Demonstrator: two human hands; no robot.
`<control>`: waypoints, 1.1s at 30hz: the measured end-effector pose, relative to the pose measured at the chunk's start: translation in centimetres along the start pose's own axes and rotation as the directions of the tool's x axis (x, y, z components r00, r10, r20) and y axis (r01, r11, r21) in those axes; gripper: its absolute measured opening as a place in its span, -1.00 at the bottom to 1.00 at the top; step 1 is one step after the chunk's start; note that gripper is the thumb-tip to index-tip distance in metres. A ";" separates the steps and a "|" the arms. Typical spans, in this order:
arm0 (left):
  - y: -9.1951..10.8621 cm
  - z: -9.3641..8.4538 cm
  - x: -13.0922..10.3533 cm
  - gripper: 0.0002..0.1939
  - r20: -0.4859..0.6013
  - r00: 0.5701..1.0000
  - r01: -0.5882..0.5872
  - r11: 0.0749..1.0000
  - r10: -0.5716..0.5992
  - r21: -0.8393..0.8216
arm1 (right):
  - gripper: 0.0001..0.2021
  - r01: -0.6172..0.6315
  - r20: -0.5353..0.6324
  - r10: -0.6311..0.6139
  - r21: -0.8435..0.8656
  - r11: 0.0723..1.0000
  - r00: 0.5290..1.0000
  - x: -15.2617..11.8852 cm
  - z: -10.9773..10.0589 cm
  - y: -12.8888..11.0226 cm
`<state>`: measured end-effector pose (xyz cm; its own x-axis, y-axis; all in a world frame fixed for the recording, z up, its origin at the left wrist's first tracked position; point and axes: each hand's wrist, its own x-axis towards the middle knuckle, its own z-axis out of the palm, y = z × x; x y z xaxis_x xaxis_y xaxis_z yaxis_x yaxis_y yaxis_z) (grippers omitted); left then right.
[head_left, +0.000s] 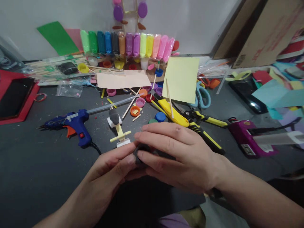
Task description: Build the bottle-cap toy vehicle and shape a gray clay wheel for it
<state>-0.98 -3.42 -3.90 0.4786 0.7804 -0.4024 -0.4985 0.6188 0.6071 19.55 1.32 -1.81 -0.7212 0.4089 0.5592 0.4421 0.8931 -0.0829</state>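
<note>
A dark lump of what looks like black modelling clay [141, 152] sits between my two hands, mostly hidden by the fingers. My left hand [114, 169] is closed on it, thumb and index finger pinching its left side. My right hand [175, 155] curves over it from the right, its fingertips pressing on the lump. Just beyond my fingers stands a small model [120, 129] made of pale yellow stick pieces, white blocks and a dark grey piece on top.
A blue glue gun [79, 123] lies left, its cord running toward my hands. Ahead are a yellow cutter [172, 112], pliers [209, 118], bottle caps [160, 117] and wooden sticks. Light blue scissors [203, 95] and a purple power strip [249, 137] lie right. Coloured clay packs [129, 44] line the back.
</note>
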 end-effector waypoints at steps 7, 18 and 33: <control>0.3 0.0 0.4 -0.77 0.049 0.999 -0.013 0.999 0.012 0.033 | -0.86 -0.099 0.005 0.099 0.050 0.994 0.995 -0.1 0.0 -0.3; 0.8 0.3 0.4 -0.66 0.048 0.999 0.008 0.999 -0.010 0.039 | -0.87 -0.146 -0.013 0.150 0.181 0.973 0.989 -0.3 -0.8 -0.6; 0.9 0.4 0.2 -0.74 -0.003 1.000 0.007 0.995 -0.006 0.100 | -0.68 -0.132 0.060 0.121 0.256 0.958 0.991 -0.8 0.3 0.9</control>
<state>-1.10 -2.75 -3.14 0.4800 0.7766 -0.4081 -0.4206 0.6119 0.6698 20.40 1.87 -2.56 -0.6932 0.5241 0.4947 0.3821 0.8493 -0.3644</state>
